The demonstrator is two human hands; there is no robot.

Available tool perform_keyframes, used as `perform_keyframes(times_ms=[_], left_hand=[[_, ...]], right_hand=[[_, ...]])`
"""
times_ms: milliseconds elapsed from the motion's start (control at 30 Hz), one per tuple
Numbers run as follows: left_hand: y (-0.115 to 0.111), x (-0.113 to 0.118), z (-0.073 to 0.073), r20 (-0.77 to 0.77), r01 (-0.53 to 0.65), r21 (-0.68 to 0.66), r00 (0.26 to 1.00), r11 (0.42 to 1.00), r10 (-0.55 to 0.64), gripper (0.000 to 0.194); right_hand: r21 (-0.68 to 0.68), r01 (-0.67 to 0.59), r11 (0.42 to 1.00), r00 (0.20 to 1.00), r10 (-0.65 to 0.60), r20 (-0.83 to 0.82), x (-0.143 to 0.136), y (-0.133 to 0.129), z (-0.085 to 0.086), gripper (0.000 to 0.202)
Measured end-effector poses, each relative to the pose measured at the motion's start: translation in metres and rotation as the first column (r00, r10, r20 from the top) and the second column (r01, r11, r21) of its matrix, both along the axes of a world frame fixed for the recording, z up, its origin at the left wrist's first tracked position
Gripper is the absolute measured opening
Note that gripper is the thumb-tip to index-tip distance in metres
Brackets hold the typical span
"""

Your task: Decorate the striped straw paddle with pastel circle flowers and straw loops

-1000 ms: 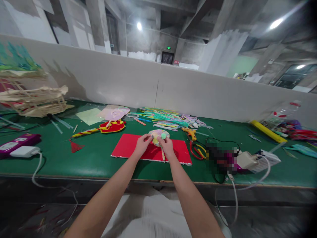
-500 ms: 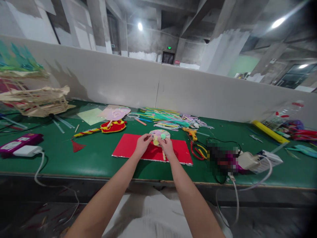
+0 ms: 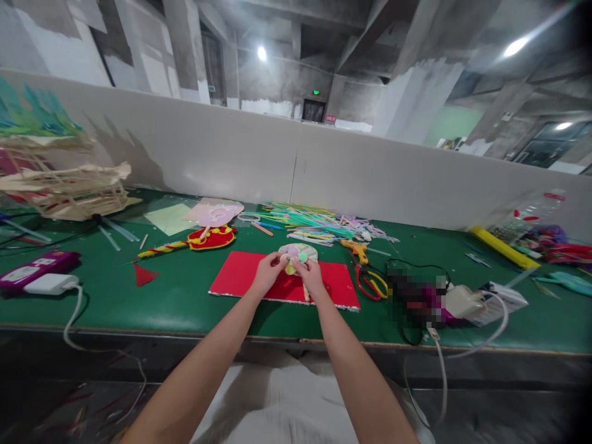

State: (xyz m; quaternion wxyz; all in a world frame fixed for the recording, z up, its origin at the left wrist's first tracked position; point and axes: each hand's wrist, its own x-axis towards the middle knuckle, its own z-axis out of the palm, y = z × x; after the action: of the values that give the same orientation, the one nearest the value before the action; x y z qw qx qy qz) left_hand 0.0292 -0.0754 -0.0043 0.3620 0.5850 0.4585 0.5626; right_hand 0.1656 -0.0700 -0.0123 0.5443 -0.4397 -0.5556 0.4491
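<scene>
One round fan [image 3: 312, 252] had its handle [image 3: 306, 292] fitted. Left hand [image 3: 266, 273] and right hand [image 3: 311, 275] pinched pastel ornaments [image 3: 303, 257] over its front, their fixing seemingly unfinished.

I'm seeing small shifts only: the left hand [image 3: 269, 272] and right hand [image 3: 311, 275] are bringing their fingertips closer together. Less of the yellow piece [image 3: 290, 269] is showing between them than half a second ago. The green circle [image 3: 303, 257] is sitting slightly further left. My head view is tilting up a touch.
</scene>
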Motion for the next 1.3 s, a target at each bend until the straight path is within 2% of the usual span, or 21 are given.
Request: perform_keyframes(times_ms=[267, 600, 900, 1300], left_hand=[[-0.0026, 0.0017, 0.0037, 0.014, 0.002, -0.027, 1.0, 1.0, -0.001, 0.033], [0.0005, 0.0014, -0.001, 0.134, 0.006, -0.045, 0.991, 0.999, 0.0, 0.037], [0.0005, 0.0005, -0.002, 0.117, 0.008, -0.011, 0.993, 1.0, -0.007, 0.033], [0.004, -0.0008, -0.0039, 0.172, -0.012, -0.009, 0.985, 1.0, 0.013, 0.036]], right_hand=[[-0.015, -0.018, 1.0, 0.998, 0.017, -0.057, -0.0012, -0.0024, 0.004, 0.036], [-0.014, -0.015, 1.0, 0.998, 0.015, -0.053, -0.0003, -0.0003, 0.0008, 0.038], [-0.012, -0.045, 0.999, 0.995, 0.044, -0.091, -0.0008, 0.0011, -0.001, 0.037], [-0.007, 0.009, 1.0, 0.998, -0.009, -0.064, -0.0007, -0.0019, 0.004, 0.037]])
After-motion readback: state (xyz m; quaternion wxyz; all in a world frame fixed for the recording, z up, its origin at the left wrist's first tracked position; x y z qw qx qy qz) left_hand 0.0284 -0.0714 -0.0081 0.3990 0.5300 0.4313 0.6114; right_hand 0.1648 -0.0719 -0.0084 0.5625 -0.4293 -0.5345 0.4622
